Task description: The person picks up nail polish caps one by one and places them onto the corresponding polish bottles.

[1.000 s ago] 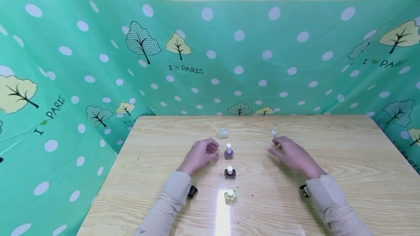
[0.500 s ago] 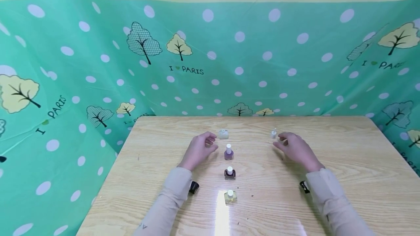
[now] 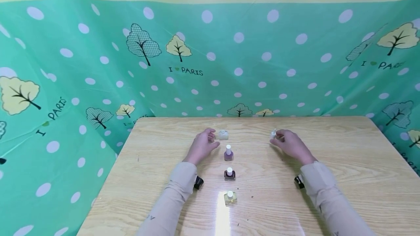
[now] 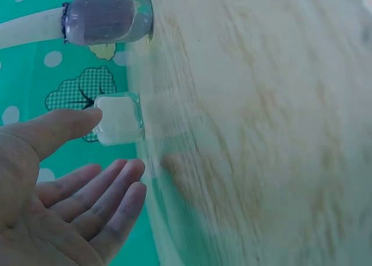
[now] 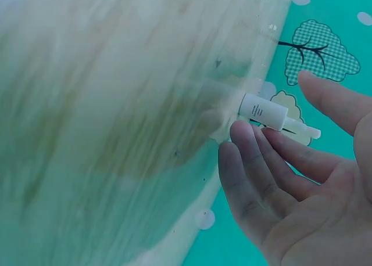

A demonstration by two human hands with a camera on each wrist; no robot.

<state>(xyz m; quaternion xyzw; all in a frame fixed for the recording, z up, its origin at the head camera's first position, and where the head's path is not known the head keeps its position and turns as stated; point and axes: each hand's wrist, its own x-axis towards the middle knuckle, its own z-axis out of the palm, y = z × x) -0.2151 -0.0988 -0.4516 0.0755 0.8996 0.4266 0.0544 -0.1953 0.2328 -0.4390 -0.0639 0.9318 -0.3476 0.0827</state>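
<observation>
My left hand (image 3: 201,146) is beside an uncapped nail polish bottle (image 3: 223,136) with whitish contents, at the far side of the table. In the left wrist view its thumb overlaps that bottle (image 4: 120,121), while the other fingers stay spread below. To the right, a white nail polish cap (image 3: 273,134) stands on its top with the brush pointing up. My right hand (image 3: 291,145) reaches around this cap from the right. The right wrist view has the fingertips close at the cap (image 5: 264,111) and the thumb apart from it.
Three capped nail polish bottles line up toward me: a purple one (image 3: 228,153), a dark one (image 3: 229,174) and a pale yellow one (image 3: 230,198). Small dark specks dot the wooden table (image 3: 262,210). A green patterned cloth (image 3: 183,94) hangs behind.
My left hand has moved forward to the whitish bottle. My right hand has moved forward, its fingertips now at the white cap. The bottles and cap stay in place.
</observation>
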